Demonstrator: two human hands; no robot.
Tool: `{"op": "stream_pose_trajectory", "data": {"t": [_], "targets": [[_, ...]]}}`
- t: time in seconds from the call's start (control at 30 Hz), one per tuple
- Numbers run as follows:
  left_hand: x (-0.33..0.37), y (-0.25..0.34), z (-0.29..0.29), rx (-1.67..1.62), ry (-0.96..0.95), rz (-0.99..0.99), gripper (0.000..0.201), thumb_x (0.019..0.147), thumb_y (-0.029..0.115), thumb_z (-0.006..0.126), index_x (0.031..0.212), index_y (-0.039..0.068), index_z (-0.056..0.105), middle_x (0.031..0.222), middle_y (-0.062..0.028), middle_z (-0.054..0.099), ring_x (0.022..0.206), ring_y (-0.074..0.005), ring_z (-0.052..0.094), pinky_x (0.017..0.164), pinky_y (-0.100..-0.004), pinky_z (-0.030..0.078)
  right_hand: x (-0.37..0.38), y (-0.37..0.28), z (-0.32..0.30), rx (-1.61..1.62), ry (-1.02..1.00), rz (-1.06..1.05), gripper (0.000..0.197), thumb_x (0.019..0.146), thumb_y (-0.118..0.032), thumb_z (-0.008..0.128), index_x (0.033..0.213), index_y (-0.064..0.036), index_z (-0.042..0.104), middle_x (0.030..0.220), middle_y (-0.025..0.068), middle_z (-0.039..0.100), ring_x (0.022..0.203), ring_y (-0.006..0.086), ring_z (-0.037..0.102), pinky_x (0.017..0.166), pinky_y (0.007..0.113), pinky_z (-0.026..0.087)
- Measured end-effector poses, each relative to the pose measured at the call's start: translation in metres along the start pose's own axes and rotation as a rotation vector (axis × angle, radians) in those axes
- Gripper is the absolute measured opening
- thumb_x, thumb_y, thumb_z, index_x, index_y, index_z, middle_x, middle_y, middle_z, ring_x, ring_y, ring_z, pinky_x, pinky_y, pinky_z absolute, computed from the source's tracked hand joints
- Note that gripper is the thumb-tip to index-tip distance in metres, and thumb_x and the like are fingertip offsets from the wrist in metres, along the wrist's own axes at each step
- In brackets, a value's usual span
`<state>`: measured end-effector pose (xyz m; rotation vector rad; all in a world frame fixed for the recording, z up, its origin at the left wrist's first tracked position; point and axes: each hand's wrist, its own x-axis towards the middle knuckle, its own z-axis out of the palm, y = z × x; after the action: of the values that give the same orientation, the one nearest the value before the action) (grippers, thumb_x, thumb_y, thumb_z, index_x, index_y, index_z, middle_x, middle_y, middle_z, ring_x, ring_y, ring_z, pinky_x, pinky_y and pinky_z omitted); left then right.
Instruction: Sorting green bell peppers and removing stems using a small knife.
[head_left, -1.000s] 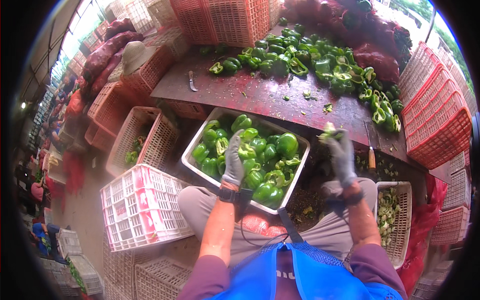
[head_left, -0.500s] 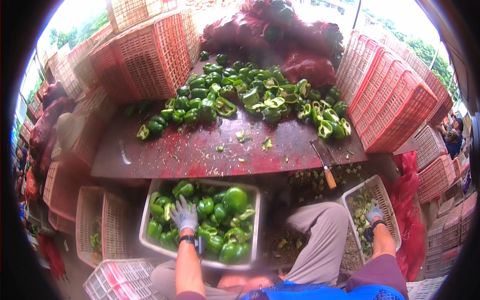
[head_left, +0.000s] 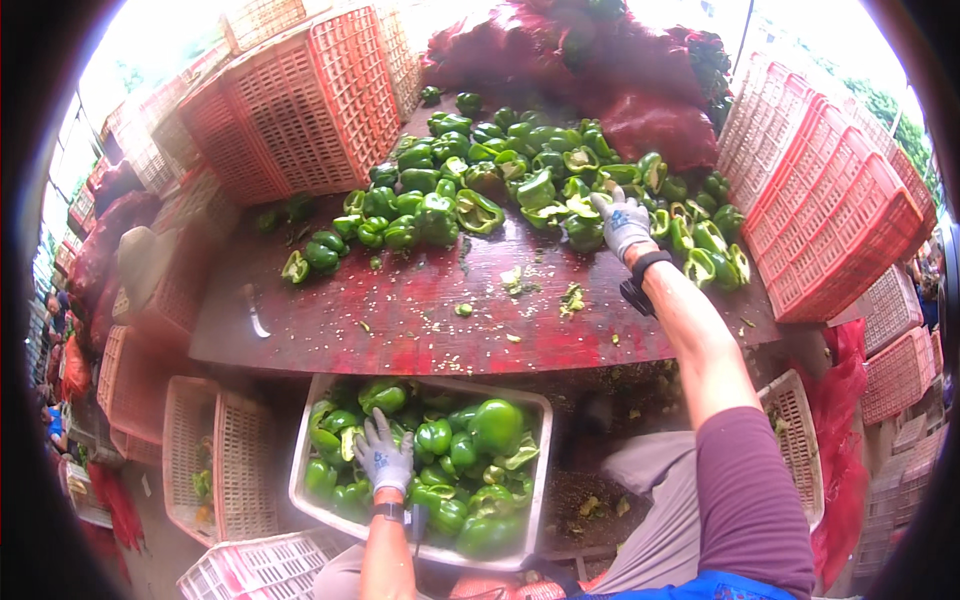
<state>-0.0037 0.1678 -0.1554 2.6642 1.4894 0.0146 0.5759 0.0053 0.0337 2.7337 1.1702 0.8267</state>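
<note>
My left hand [head_left: 385,457], in a grey glove, lies with fingers spread on the green bell peppers [head_left: 497,428] that fill a white crate [head_left: 541,480]. Both whole peppers and cut pieces show in there. Stretched across the table, my gloved right hand [head_left: 627,222] reaches the front of a large pepper pile [head_left: 418,180]. Its fingers are extended over cut, hollow pepper halves, and I see nothing held in them. More pepper halves [head_left: 708,237] lie just right of that hand on the dark red tabletop [head_left: 400,325].
A curved blade [head_left: 257,312] lies at the table's left. Seeds and scraps [head_left: 513,281] dot the surface. Red and pink crates [head_left: 835,215] flank the pile, with red net sacks [head_left: 655,130] behind. Another crate [head_left: 795,420], partly hidden by my right arm, stands at the lower right.
My right hand has left the crate of scraps at the lower right and moved up and left to the pepper pile. The left hand stays on the peppers in the white crate.
</note>
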Motion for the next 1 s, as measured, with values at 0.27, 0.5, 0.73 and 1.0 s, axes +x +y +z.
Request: {"op": "stream_pose_trajectory", "data": {"t": [0.27, 0.5, 0.73, 1.0], "targets": [[-0.007, -0.008, -0.004, -0.028, 0.051, -0.010, 0.090, 0.098, 0.059, 0.059, 0.169, 0.019, 0.020, 0.160, -0.0226, 0.042, 0.140, -0.0532, 0.041, 0.121, -0.0636, 0.025, -0.055, -0.085, -0.049, 0.668, 0.495, -0.393, 0.018, 0.091, -0.007, 0.064, 0.109, -0.0097, 0.067, 0.106, 0.0151, 0.069, 0.091, 0.0327, 0.070, 0.080, 0.045, 0.059], [0.005, -0.018, 0.032, -0.137, 0.202, 0.016, 0.080, 0.103, 0.065, 0.044, 0.167, 0.021, 0.027, 0.152, -0.0209, 0.050, 0.133, -0.0486, 0.047, 0.116, -0.0609, 0.031, -0.199, -0.229, -0.129, 1.500, -0.900, -0.070, 0.029, 0.099, -0.020, 0.064, 0.124, -0.0060, 0.063, 0.104, 0.0137, 0.072, 0.085, 0.0252, 0.073, 0.078, 0.039, 0.059], [-0.002, -0.017, 0.011, -0.186, 0.124, -0.002, 0.087, 0.098, 0.063, 0.057, 0.167, 0.019, 0.027, 0.154, -0.0222, 0.048, 0.139, -0.0524, 0.041, 0.120, -0.0623, 0.027, -0.136, -0.176, -0.099, 1.177, -0.516, -0.190, 0.025, 0.094, -0.023, 0.069, 0.114, -0.0088, 0.073, 0.109, 0.0178, 0.074, 0.102, 0.0335, 0.072, 0.089, 0.043, 0.057], [-0.002, -0.002, 0.000, -0.181, 0.036, -0.040, 0.095, 0.095, 0.061, 0.062, 0.168, 0.017, 0.022, 0.158, -0.0229, 0.043, 0.144, -0.0527, 0.036, 0.121, -0.0607, 0.025, 0.065, -0.009, 0.012, 0.486, -0.182, 0.656, 0.069, 0.086, -0.046, 0.072, 0.140, -0.0067, 0.056, 0.145, 0.0198, 0.055, 0.135, 0.0384, 0.054, 0.111, 0.049, 0.045]]}}
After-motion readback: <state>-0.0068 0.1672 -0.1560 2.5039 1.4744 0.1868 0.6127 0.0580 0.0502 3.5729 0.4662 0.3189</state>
